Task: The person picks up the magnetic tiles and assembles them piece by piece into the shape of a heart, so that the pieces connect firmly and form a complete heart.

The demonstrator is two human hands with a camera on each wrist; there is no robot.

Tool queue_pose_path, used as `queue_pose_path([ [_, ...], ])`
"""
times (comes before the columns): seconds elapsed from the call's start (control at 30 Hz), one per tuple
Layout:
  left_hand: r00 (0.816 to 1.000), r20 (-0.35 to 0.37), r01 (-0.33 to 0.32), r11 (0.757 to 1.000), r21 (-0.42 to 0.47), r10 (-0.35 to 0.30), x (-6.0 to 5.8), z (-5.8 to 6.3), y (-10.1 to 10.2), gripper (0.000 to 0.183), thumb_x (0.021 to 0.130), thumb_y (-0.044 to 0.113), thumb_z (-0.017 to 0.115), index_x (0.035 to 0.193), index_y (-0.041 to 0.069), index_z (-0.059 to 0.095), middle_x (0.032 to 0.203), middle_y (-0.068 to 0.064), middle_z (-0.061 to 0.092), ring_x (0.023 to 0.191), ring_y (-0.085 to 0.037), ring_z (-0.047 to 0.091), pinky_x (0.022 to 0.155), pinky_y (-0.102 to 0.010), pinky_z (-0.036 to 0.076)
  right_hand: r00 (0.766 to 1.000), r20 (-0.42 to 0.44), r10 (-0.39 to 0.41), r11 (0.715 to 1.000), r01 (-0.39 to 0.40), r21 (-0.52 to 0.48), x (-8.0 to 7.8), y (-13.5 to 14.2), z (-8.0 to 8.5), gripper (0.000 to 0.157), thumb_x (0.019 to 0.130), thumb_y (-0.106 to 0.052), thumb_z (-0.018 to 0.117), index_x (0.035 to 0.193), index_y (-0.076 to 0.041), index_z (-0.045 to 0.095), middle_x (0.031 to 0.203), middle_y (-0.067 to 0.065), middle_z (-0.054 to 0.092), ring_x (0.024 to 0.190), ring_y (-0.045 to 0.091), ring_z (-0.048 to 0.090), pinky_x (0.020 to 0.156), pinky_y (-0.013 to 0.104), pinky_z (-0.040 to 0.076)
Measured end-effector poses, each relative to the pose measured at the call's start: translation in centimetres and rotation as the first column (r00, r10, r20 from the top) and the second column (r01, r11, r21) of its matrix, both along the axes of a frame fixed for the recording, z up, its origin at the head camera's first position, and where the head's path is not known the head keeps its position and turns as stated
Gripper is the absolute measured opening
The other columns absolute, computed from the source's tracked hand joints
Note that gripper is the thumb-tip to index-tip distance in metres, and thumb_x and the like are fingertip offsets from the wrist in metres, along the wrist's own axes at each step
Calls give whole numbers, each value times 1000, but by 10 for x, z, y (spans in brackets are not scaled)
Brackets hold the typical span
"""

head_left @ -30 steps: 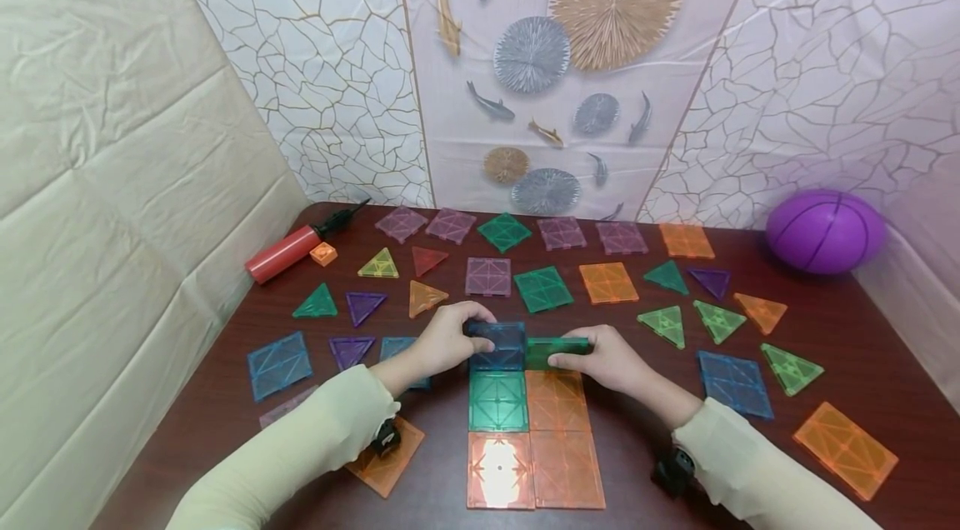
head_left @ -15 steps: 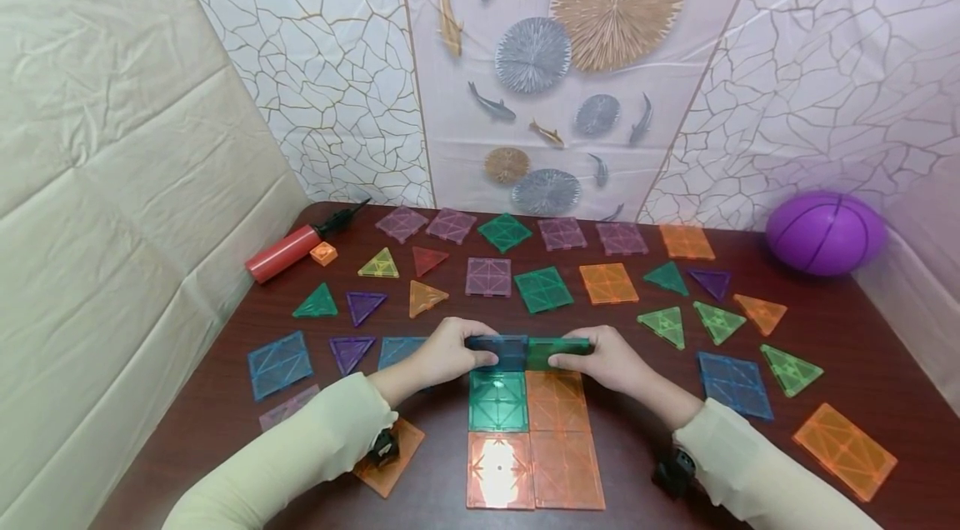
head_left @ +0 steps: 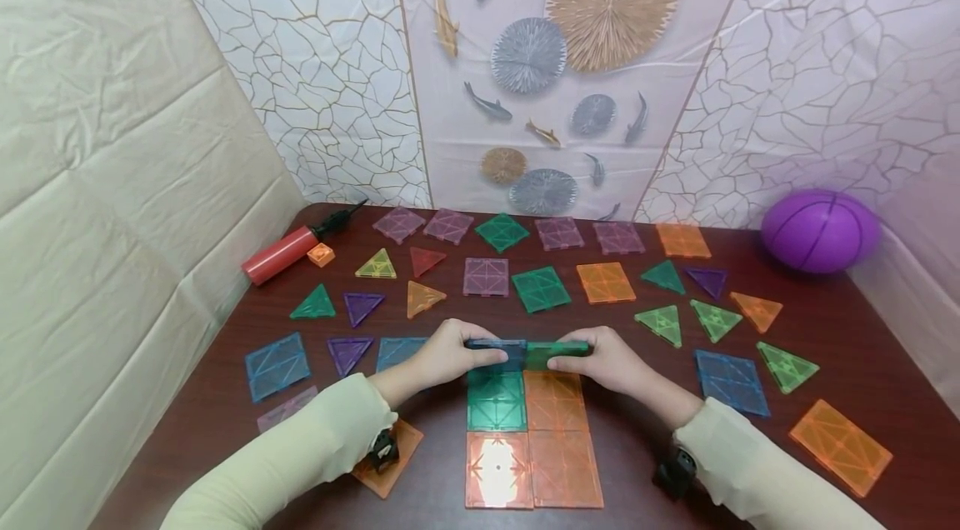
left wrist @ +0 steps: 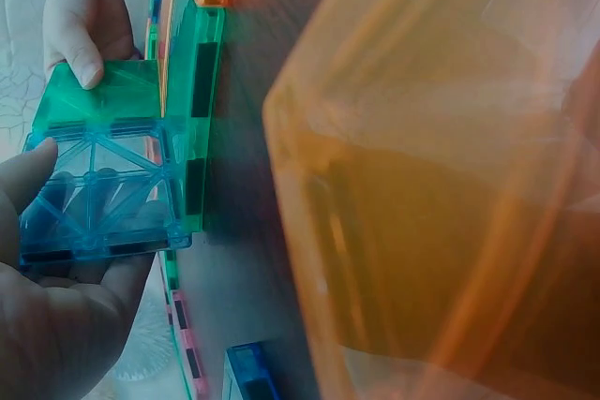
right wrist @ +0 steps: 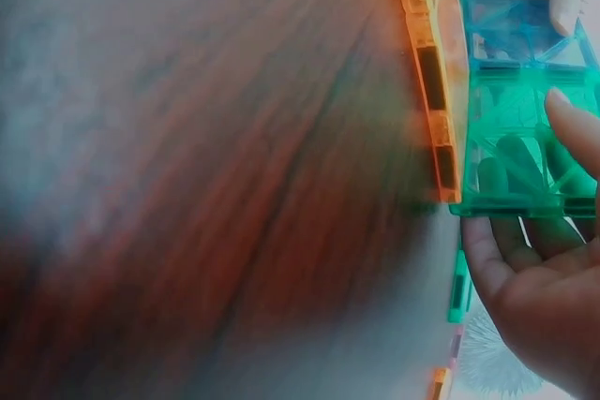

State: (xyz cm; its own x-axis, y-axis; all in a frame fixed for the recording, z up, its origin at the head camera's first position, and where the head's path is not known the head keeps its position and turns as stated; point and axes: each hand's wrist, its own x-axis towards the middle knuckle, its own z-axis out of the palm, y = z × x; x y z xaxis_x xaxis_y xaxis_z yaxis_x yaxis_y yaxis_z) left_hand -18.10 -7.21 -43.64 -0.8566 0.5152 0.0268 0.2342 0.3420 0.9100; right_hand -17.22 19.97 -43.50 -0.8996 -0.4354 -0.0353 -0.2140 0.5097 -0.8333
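My left hand [head_left: 450, 353] grips a clear blue square magnetic tile [head_left: 514, 357], thumb on the near face and fingers behind it. Beside it, my right hand [head_left: 611, 361] pinches a green square magnetic tile [head_left: 546, 356] the same way. Both tiles stand on edge, side by side, at the far end of a flat two-by-two block. That block has a green tile [head_left: 497, 402] at far left and orange tiles [head_left: 564, 468] in the other places. In the left wrist view the blue tile [left wrist: 98, 189] meets the held green tile [left wrist: 103, 100] edge to edge.
Loose square and triangular tiles lie across the back and both sides, such as a purple square [head_left: 486, 277] and a blue square [head_left: 731, 382]. An orange tile [head_left: 397, 463] lies partly under my left forearm. A red pump [head_left: 281, 255] and a purple ball [head_left: 821, 232] stand behind.
The blue tile, showing more of its face and reaching higher one second ago, has come down level with the green one. My left hand shifted with it; my right hand stayed put.
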Motion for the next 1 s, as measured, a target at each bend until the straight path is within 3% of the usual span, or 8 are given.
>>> queue_pose_path([
  [0.03,1000,-2,1,1000,2,-1,0,0,0,22,87,22,72,102,7,76,98,-5,74,93,-14,67,76,-26,54,1000,-2,0,1000,0,7,0,1,1,29,85,-28,75,102,-5,73,89,4,71,69,14,55,63,28,48],
  [0.27,1000,20,11,1000,0,-11,-1,0,-1,23,89,22,71,105,6,75,102,-7,73,97,-17,67,76,-26,54,997,-5,-77,996,78,39,10,26,18,46,87,-29,72,123,-1,62,117,12,65,105,26,60,84,37,51],
  [0.5,999,31,23,1000,-13,-23,-1,2,-2,23,88,20,71,104,4,75,100,-8,73,92,-14,67,74,-25,54,984,7,-178,981,176,80,28,66,32,44,87,-22,72,121,3,60,111,16,66,98,21,62,78,25,51],
  [0.73,999,1,47,998,-50,-47,0,4,-4,21,89,19,70,105,5,75,99,-7,74,88,-10,67,72,-23,54,986,23,-164,978,160,137,51,93,29,43,87,-22,73,120,3,60,106,12,67,88,4,60,69,25,52],
  [1.0,992,-88,86,992,-92,-94,-7,10,0,23,87,20,72,106,6,75,102,-7,73,90,-11,68,75,-23,53,988,-18,-155,966,156,208,73,110,22,39,84,-22,76,113,1,64,99,6,67,83,0,59,69,24,51],
])
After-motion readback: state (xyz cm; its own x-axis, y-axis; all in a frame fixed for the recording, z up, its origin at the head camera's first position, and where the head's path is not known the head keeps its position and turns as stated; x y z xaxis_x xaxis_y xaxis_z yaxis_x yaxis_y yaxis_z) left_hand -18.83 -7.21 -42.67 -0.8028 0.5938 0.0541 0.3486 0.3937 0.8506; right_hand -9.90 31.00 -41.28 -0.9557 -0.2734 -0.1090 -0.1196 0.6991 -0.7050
